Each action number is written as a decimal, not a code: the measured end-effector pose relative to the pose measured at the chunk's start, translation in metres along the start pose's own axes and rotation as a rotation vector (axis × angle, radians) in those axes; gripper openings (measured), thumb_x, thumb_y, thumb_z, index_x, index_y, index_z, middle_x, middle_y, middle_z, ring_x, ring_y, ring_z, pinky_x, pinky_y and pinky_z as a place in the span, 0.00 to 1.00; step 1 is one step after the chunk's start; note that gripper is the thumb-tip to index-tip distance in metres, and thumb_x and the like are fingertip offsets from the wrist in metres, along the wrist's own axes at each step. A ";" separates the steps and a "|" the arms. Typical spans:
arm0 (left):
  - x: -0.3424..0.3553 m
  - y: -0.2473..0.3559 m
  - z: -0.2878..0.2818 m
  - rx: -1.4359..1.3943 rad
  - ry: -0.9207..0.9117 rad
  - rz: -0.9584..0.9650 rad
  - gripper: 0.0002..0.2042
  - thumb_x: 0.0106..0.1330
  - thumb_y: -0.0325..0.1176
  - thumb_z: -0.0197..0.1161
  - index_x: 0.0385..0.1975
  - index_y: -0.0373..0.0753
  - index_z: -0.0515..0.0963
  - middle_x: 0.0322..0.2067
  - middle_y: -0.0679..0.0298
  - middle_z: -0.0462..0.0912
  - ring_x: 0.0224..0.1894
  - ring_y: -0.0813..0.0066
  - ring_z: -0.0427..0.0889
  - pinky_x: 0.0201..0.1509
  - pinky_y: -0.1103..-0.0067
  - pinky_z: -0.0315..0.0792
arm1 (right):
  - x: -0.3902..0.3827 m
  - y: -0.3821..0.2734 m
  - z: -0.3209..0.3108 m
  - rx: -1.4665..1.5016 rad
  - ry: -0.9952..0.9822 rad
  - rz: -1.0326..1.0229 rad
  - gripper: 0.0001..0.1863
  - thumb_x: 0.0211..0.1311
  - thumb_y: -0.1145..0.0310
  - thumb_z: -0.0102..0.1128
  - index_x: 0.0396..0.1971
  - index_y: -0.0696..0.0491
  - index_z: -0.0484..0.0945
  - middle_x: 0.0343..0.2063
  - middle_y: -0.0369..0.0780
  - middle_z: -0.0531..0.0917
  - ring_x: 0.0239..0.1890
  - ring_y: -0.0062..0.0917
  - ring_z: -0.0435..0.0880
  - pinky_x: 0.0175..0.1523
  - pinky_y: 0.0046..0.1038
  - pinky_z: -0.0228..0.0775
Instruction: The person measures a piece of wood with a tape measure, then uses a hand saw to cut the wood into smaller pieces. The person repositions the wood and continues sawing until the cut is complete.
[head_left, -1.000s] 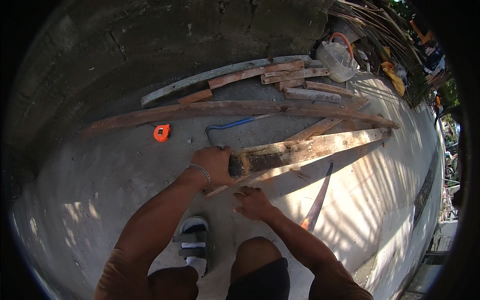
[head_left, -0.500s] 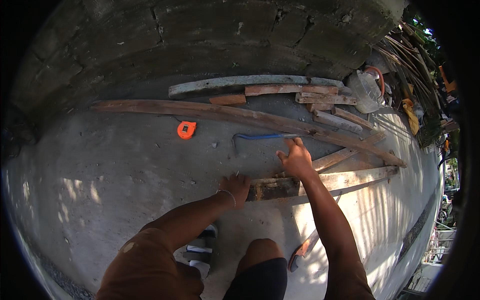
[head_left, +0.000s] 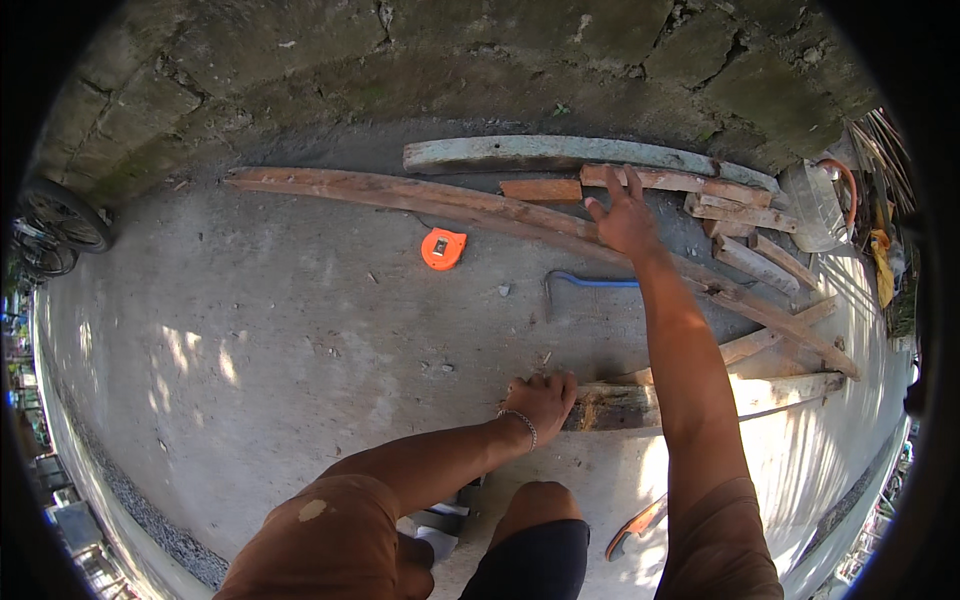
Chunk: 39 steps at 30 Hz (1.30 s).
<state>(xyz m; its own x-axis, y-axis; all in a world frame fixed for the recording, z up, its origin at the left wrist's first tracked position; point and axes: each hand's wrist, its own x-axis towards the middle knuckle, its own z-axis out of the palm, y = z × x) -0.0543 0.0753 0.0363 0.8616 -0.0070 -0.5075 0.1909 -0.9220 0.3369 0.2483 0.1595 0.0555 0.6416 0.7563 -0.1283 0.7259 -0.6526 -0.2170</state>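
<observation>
My left hand [head_left: 545,405] is closed around the left end of a weathered wooden plank [head_left: 600,408], which lies on the concrete with its far part in sunlight. My right hand [head_left: 628,215] reaches out over a long brown beam [head_left: 420,197], fingers apart. Its fingertips overlap a short reddish board [head_left: 680,181] beyond; I cannot tell whether they touch it. Below that wrist lies a pry bar [head_left: 597,282] with a blue shaft and hooked dark end, partly hidden by my forearm. An orange tape measure [head_left: 442,248] rests to the left.
A pale green beam [head_left: 500,152] lies along the block wall [head_left: 300,60]. Several short offcuts [head_left: 755,264] and a clear plastic container [head_left: 815,205] are at the right. Near my knee is a saw [head_left: 637,522] with an orange handle. A bicycle wheel [head_left: 65,215] shows far left.
My right hand has moved away from the pry bar, up and over the long beam to the short boards. My left hand stays at the plank's end. The view has shifted.
</observation>
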 end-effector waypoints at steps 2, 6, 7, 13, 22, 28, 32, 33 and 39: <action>0.000 0.000 0.000 -0.014 0.005 0.000 0.33 0.75 0.36 0.53 0.75 0.27 0.53 0.60 0.43 0.72 0.54 0.46 0.80 0.46 0.51 0.79 | 0.012 -0.006 0.000 -0.013 -0.081 0.046 0.39 0.76 0.40 0.49 0.81 0.36 0.51 0.81 0.41 0.46 0.71 0.45 0.72 0.72 0.48 0.69; 0.004 0.000 -0.001 -0.036 0.000 0.009 0.32 0.74 0.36 0.53 0.74 0.28 0.55 0.57 0.45 0.74 0.52 0.48 0.80 0.45 0.52 0.79 | 0.034 -0.013 0.004 -0.061 -0.170 0.114 0.39 0.77 0.37 0.43 0.81 0.34 0.48 0.82 0.37 0.42 0.74 0.42 0.70 0.75 0.49 0.66; 0.004 -0.001 -0.001 -0.045 -0.011 0.007 0.32 0.74 0.35 0.53 0.74 0.28 0.55 0.57 0.45 0.75 0.52 0.48 0.81 0.44 0.52 0.79 | 0.039 -0.014 0.006 -0.082 -0.177 0.119 0.39 0.77 0.36 0.43 0.81 0.34 0.48 0.82 0.37 0.42 0.74 0.42 0.69 0.75 0.49 0.66; 0.002 -0.001 -0.001 -0.022 0.019 0.013 0.32 0.73 0.35 0.53 0.74 0.28 0.56 0.56 0.45 0.75 0.52 0.50 0.81 0.45 0.54 0.80 | 0.053 -0.015 0.020 -0.036 -0.098 0.058 0.38 0.74 0.36 0.51 0.75 0.43 0.64 0.78 0.45 0.54 0.75 0.39 0.67 0.75 0.44 0.66; 0.004 -0.004 -0.009 -0.015 -0.038 0.020 0.31 0.75 0.36 0.53 0.74 0.30 0.56 0.59 0.46 0.75 0.54 0.51 0.81 0.47 0.52 0.81 | -0.049 0.007 -0.036 0.718 0.446 0.360 0.20 0.68 0.60 0.68 0.53 0.55 0.81 0.52 0.52 0.81 0.56 0.41 0.81 0.55 0.40 0.76; 0.004 0.000 -0.014 0.005 -0.108 -0.026 0.42 0.63 0.34 0.68 0.74 0.30 0.52 0.62 0.46 0.72 0.60 0.50 0.78 0.54 0.57 0.80 | -0.239 0.093 -0.098 1.512 0.710 0.653 0.32 0.64 0.81 0.61 0.68 0.56 0.63 0.43 0.44 0.83 0.46 0.37 0.87 0.50 0.44 0.82; 0.004 0.004 -0.013 0.042 -0.107 -0.062 0.46 0.57 0.33 0.73 0.73 0.32 0.51 0.63 0.45 0.69 0.62 0.47 0.76 0.59 0.58 0.78 | -0.299 0.144 -0.089 1.865 0.148 0.653 0.17 0.68 0.68 0.54 0.52 0.61 0.76 0.42 0.49 0.85 0.39 0.38 0.87 0.44 0.41 0.81; 0.004 0.005 -0.012 0.049 -0.109 -0.072 0.46 0.58 0.33 0.74 0.73 0.32 0.51 0.64 0.44 0.69 0.63 0.46 0.76 0.60 0.58 0.78 | -0.300 0.152 -0.085 1.844 -0.029 0.689 0.19 0.68 0.65 0.54 0.51 0.62 0.76 0.43 0.51 0.86 0.38 0.40 0.87 0.43 0.42 0.81; -0.003 0.008 -0.019 0.094 -0.061 -0.153 0.46 0.57 0.41 0.74 0.72 0.33 0.55 0.67 0.45 0.68 0.68 0.47 0.73 0.67 0.58 0.74 | -0.337 0.153 -0.069 1.655 0.199 0.665 0.19 0.71 0.54 0.68 0.38 0.57 0.81 0.25 0.39 0.85 0.21 0.24 0.83 0.26 0.28 0.76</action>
<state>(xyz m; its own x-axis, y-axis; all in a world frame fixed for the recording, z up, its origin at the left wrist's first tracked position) -0.0466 0.0750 0.0557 0.7951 0.1152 -0.5954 0.2702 -0.9463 0.1777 0.1599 -0.1981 0.1325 0.8006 0.3152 -0.5096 -0.5371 0.0003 -0.8435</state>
